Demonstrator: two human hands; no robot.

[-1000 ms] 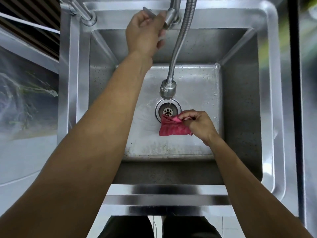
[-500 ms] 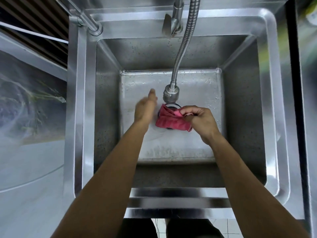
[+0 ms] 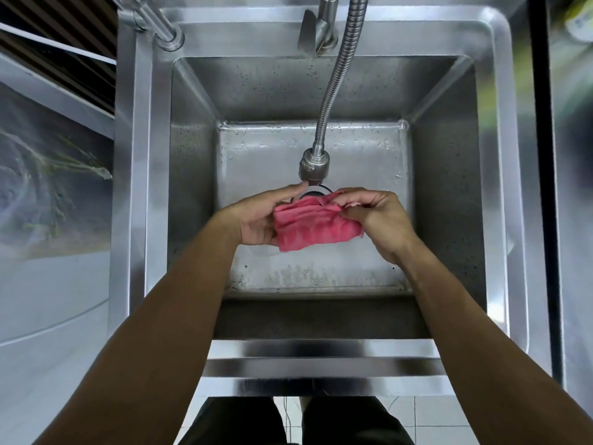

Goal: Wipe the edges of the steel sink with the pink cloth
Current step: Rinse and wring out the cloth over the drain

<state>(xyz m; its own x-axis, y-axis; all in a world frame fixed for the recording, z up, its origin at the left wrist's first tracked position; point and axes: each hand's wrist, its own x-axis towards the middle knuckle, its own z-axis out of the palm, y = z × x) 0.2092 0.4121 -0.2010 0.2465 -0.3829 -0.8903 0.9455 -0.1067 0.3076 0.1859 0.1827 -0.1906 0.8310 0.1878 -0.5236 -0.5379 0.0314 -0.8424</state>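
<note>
The pink cloth (image 3: 316, 224) is bunched between both hands, held over the middle of the deep steel sink (image 3: 500, 175), just below the faucet head (image 3: 314, 165). My left hand (image 3: 260, 216) grips its left end with the palm turned up. My right hand (image 3: 378, 220) pinches the top right end with thumb and fingers. The drain is mostly hidden behind the cloth and hands. No water runs from the faucet head.
A flexible metal hose (image 3: 337, 75) arches from the faucet base (image 3: 321, 30) at the back rim. A steel pipe (image 3: 157, 24) crosses the back left corner. A grey marbled counter (image 3: 48, 187) lies to the left, a steel surface (image 3: 574, 220) to the right.
My left hand left the faucet handle at the back rim, came down into the sink and took hold of the cloth's left end. The water stopped running. The cloth was lifted off the drain.
</note>
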